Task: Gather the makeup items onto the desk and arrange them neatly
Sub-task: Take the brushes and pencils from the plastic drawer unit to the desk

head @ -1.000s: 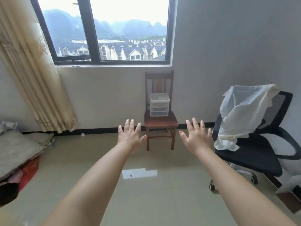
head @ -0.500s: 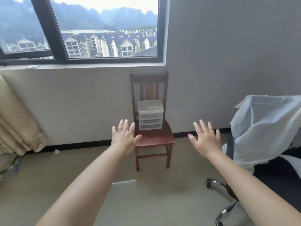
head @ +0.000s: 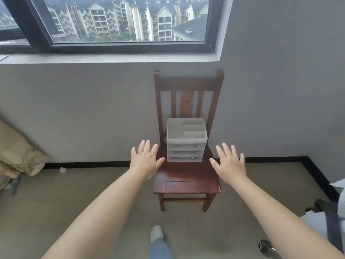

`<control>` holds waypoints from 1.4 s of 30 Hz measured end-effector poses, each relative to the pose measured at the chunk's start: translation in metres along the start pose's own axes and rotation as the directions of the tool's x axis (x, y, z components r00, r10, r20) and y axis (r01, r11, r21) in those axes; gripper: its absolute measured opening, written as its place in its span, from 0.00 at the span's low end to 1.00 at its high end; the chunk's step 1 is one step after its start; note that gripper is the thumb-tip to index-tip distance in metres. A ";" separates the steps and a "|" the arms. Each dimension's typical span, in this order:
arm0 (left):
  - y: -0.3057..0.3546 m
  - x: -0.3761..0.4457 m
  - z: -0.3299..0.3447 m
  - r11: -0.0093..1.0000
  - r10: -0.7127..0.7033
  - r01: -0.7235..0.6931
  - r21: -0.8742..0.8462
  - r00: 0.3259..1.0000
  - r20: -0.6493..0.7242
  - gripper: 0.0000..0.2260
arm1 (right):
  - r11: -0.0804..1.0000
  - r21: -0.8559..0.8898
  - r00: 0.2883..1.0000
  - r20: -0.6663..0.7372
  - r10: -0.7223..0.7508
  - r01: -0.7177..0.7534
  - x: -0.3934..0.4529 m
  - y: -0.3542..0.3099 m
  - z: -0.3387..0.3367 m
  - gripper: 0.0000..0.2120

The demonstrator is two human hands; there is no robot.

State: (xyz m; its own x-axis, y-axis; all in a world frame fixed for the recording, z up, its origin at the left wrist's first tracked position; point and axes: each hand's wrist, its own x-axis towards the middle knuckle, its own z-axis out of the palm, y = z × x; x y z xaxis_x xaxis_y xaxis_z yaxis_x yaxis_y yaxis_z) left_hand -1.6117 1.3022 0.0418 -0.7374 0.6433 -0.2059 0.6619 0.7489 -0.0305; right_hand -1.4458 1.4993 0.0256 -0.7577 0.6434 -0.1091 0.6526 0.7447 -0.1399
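Note:
A translucent plastic drawer organizer [head: 186, 140] with three drawers and an open divided top stands at the back of a dark wooden chair's seat [head: 186, 180]. My left hand [head: 145, 159] hovers to its left, fingers spread, palm down, holding nothing. My right hand [head: 230, 164] hovers to its right in the same way. Neither hand touches the organizer. What lies in the drawers cannot be made out. No desk is in view.
The chair stands against a grey wall under a black-framed window [head: 121, 23]. A beige curtain [head: 16, 157] hangs at the left. The office chair with a white cloth [head: 334, 214] shows at the right edge. My foot [head: 156, 233] is on the tiled floor.
I have walked closer to the wooden chair, which now looms larger and lower in view. Both hands stay spread and have come beside the organizer. The office chair has slid to the right edge.

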 end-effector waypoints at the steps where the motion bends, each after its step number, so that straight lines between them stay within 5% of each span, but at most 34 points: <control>1: -0.004 0.024 0.004 1.000 0.010 -0.010 0.001 1.000 0.020 0.27 | 1.000 0.005 1.000 0.017 0.012 -0.012 0.022 -0.003 0.009 0.27; 7: -0.031 0.164 0.033 0.992 0.124 -0.126 0.006 0.984 0.130 0.27 | 0.983 0.085 0.977 0.154 0.150 -0.164 0.135 -0.033 0.069 0.26; 12: -0.039 0.248 0.064 0.975 0.223 -0.220 -0.035 0.956 0.193 0.26 | 0.800 0.448 0.901 0.352 0.252 -0.399 0.194 -0.054 0.123 0.24; 16: -0.028 0.297 0.093 0.947 0.320 -0.311 -0.074 0.927 0.197 0.25 | 0.345 0.675 0.758 0.558 0.338 -0.652 0.238 -0.059 0.159 0.24; 18: -0.023 0.313 0.107 0.931 0.362 -0.350 -0.101 0.916 0.172 0.25 | 0.022 0.716 0.678 0.650 0.343 -0.698 0.259 -0.062 0.177 0.23; 21: -0.021 0.326 0.127 0.909 0.415 -0.404 -0.101 0.900 0.134 0.25 | -0.465 0.685 0.600 0.723 0.342 -0.561 0.285 -0.066 0.198 0.25; 24: -0.023 0.332 0.138 0.888 0.460 -0.450 -0.098 0.878 0.135 0.24 | -0.719 0.584 0.558 0.762 0.327 -0.376 0.300 -0.069 0.212 0.21; 32: -0.018 0.334 0.137 0.902 0.421 -0.394 -0.177 0.894 0.153 0.24 | -0.709 0.575 0.569 0.767 0.295 -0.408 0.264 -0.058 0.218 0.09; 34: -0.016 0.335 0.134 0.904 0.415 -0.383 -0.190 0.893 0.176 0.25 | -0.700 0.562 0.511 0.798 0.319 -0.440 0.243 -0.057 0.223 0.06; 37: -0.017 0.334 0.132 0.903 0.412 -0.371 -0.216 0.891 0.191 0.25 | -0.705 0.525 0.427 0.839 0.337 -0.476 0.221 -0.061 0.229 0.12; 42: -0.013 0.310 0.140 0.889 0.311 -0.227 -0.399 0.937 0.159 0.30 | -0.673 0.519 0.428 0.846 0.317 -0.527 0.215 -0.063 0.229 0.15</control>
State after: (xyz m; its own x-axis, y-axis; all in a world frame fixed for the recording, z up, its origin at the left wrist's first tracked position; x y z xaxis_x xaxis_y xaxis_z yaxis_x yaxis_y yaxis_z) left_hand -1.8299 1.4702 -0.1585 -0.4640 0.8101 -0.3584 0.7016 0.5831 0.4097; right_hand -1.6514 1.5503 -0.2149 -0.1254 0.3613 -0.9240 -0.0444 -0.9325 -0.3586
